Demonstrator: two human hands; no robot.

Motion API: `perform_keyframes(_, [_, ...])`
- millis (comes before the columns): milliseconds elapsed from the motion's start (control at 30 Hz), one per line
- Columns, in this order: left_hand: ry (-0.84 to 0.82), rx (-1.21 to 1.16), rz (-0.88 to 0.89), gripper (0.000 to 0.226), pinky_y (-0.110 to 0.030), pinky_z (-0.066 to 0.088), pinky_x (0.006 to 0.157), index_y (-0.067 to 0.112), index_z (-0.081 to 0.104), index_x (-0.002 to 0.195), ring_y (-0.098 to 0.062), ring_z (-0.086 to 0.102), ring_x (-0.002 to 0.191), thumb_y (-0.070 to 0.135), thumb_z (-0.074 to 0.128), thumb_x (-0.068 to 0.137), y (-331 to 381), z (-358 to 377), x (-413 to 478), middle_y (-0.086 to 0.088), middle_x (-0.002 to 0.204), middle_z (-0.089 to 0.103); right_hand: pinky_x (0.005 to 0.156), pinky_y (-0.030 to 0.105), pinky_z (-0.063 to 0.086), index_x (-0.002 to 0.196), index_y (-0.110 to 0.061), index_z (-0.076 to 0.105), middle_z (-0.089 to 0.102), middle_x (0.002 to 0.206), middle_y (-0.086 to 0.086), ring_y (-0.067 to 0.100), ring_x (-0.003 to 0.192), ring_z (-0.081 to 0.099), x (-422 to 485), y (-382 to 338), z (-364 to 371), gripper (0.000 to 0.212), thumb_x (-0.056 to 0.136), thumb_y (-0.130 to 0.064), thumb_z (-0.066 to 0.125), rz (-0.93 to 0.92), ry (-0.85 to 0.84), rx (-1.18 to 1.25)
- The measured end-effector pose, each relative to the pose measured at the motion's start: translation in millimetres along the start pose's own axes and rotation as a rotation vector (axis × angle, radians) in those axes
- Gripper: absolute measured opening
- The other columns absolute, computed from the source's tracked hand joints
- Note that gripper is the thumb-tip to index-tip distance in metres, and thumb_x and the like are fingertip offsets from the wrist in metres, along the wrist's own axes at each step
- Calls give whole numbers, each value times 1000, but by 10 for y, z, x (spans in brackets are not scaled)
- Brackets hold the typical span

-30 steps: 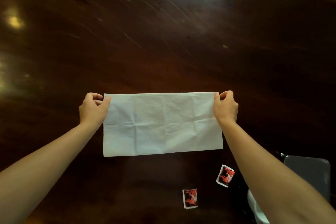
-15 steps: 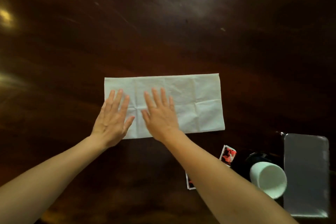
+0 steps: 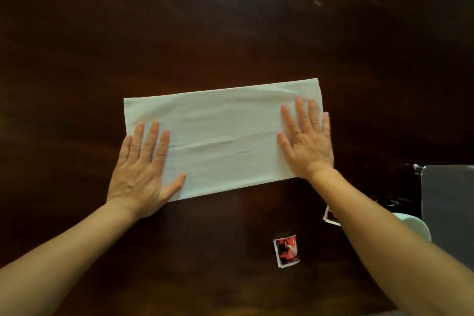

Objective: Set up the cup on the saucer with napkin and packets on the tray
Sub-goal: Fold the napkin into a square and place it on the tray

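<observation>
**Both hands flat on the napkin**

Nearest to the camera, two bare forearms come in from the lower corners and reach forward over the dark wooden counter (image 3: pixel 230 33). Between them, close to the near edge, one small packet (image 3: pixel 286 251) with a red and black print lies flat on the wood. A second packet (image 3: pixel 331 216) lies a little further and to the right; the right forearm covers most of it, so only its left corner shows. Just right of that forearm, a part of the white cup (image 3: pixel 416 226) is visible, beside a dark round thing that I cannot identify for sure. At the right edge stands the grey tray (image 3: pixel 448 208), with nothing visible on the part that shows.

Further out, in the middle, the white napkin (image 3: pixel 223 136) lies spread on the counter as a long rectangle, slightly turned so that its right end is further away. It has soft creases along its length.

The left hand (image 3: pixel 143 169) is fully open, palm down, fingers straight and a bit apart; it presses on the left near corner of the napkin, and its outer side is over the wood. The right hand (image 3: pixel 306 141) is also fully open and flat, pressing on the right end of the napkin. Neither hand grips anything.

Beyond the napkin there is only the glossy counter with some light scratches and reflections.
</observation>
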State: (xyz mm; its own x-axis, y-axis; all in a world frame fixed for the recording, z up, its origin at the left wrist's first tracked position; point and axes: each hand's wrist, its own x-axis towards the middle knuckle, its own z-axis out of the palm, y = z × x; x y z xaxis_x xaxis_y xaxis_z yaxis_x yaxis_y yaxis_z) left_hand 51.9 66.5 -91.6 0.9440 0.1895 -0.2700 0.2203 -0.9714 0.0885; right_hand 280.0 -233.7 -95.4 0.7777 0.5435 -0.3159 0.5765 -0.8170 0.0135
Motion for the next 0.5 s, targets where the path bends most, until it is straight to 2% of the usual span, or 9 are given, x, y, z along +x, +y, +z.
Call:
perform_keyframes(167, [29,-7,12,100,-56,10,123,8,8,159,-39,-6,153,72,29,85,-1,-17,5,-16,167,-4,123,52,-4,157,-34,-7,-13,167,1,26,153,-13,-6,248,-48,68,98,-58,14,72,-25,-8])
perform_keyframes(367, [28,4,5,101,-55,9,124,10,6,159,-37,-8,153,74,27,85,-13,-11,-3,-14,167,-7,122,55,-6,152,-31,-23,-29,163,-5,20,150,-25,41,132,-164,70,98,-62,8,160,-115,28])
perform_keyframes(433, [28,6,3,100,-55,9,124,10,5,159,-37,-8,153,75,26,85,-13,0,-10,-14,167,-7,121,57,1,156,-27,-17,-22,165,-2,21,152,-18,11,57,-237,79,96,-67,17,267,-128,81])
perform_keyframes(500, [34,4,3,100,-55,9,124,10,4,159,-37,-9,153,75,25,85,1,12,-4,-14,167,-7,115,59,20,158,-20,-2,-2,168,5,30,153,2,-49,-3,-337,91,92,-71,34,443,-84,178])
